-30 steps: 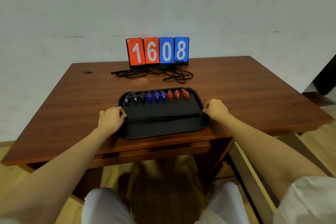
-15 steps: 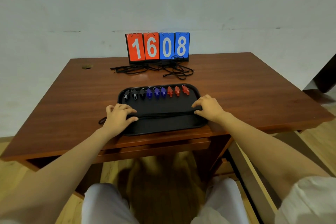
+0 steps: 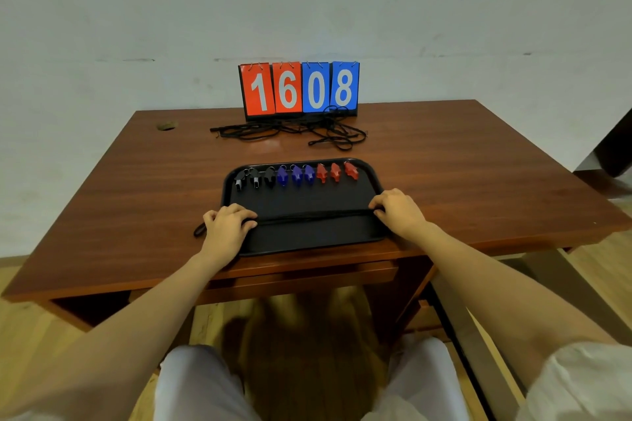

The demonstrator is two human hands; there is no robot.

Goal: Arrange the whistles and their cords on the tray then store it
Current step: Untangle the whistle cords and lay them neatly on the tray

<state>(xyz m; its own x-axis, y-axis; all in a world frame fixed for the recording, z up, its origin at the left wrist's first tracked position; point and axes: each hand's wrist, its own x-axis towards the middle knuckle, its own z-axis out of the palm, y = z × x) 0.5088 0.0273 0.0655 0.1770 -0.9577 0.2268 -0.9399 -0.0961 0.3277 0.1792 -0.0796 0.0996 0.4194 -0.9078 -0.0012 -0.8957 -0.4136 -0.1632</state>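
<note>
Black tray point(image 3: 307, 240) sat on wooden desk point(image 3: 136, 202), near front edge. Row along tray's far side: black whistles point(image 3: 255, 178), blue whistles point(image 3: 296, 175), red whistles point(image 3: 336, 172). Black cord point(image 3: 307, 217) lay stretched straight across tray's middle. Left hand point(image 3: 227, 227) gripped cord's left end at left rim, fingers curled. Right hand point(image 3: 400, 212) pinched cord's right end at right rim. Tangled cords point(image 3: 294, 130) lay before flip scoreboard point(image 3: 299, 89), well apart from tray.

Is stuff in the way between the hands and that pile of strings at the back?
Yes: the row of whistles on the tray lies between the cord pile and the left hand and right hand. They are low, so reaching over looks easy. Both pinch one stretched cord.
</note>
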